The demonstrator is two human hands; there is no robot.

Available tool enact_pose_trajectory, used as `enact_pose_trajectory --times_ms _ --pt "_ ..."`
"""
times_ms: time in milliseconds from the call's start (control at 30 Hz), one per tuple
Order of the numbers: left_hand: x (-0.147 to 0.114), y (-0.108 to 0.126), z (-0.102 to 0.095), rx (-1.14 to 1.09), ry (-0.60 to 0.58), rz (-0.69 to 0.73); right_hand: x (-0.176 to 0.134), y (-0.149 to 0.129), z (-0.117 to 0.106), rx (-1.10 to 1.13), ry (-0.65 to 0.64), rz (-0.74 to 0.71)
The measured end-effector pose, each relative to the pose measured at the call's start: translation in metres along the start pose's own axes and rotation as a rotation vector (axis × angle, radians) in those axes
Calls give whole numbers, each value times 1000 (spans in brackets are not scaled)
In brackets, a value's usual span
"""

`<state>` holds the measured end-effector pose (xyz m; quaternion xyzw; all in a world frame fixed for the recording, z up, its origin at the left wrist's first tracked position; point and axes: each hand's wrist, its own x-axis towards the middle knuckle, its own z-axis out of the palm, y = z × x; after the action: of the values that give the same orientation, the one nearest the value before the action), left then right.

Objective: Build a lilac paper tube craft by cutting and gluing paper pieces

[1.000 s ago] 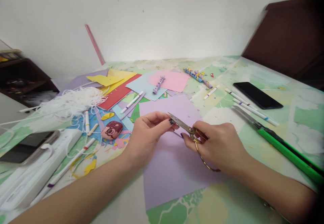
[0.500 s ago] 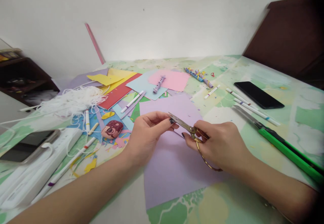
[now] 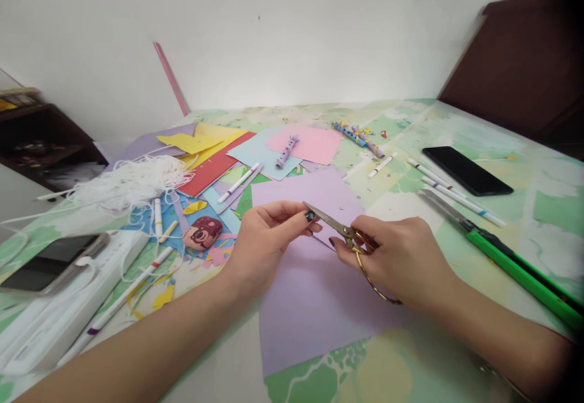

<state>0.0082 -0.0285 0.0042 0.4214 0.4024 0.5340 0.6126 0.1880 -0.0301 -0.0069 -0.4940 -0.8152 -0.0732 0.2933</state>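
Observation:
My right hand [image 3: 396,263] grips a pair of gold-handled scissors [image 3: 329,219], thumb and fingers in the loops. Their blades look nearly closed and point left, with the tips at my left fingertips. My left hand [image 3: 271,239] is closed in a pinch, thumb pressed to the fingers; whatever sits in it is too small or hidden to make out. Beneath both hands lies a sheet of purple paper [image 3: 310,318], with another purple sheet [image 3: 314,187] behind it.
To the left are a tangle of white cord [image 3: 132,178], a phone [image 3: 50,260], a power strip [image 3: 68,306] and a bear-faced case [image 3: 202,233]. A green utility knife [image 3: 511,263] and a black phone [image 3: 468,171] lie right. Decorated paper rolls [image 3: 287,151] lie behind.
My right hand and the scissors have shifted very slightly, and the blades look a little closer together. My left hand stays in place.

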Motion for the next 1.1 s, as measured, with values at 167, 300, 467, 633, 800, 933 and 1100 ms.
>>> enact_pose_trajectory --times_ms 167,300,467,633,800,933,1100 --pt "-1 0 0 -3 5 -28 7 1 -6 140 -56 140" --pt "-1 0 0 12 -42 -70 11 3 -9 273 -101 220" --pt "-2 0 0 72 -102 -83 13 2 -10 637 -203 405" --pt "-3 0 3 206 -136 -73 12 -4 -12 1021 -433 553" --pt "-3 -3 4 252 -184 -62 11 -8 -9 1102 -456 615" --pt "-3 -5 5 267 -204 -64 12 -9 -9 1116 -451 651" --pt "-3 -6 6 272 -196 -92 14 -10 -9 1116 -449 684"
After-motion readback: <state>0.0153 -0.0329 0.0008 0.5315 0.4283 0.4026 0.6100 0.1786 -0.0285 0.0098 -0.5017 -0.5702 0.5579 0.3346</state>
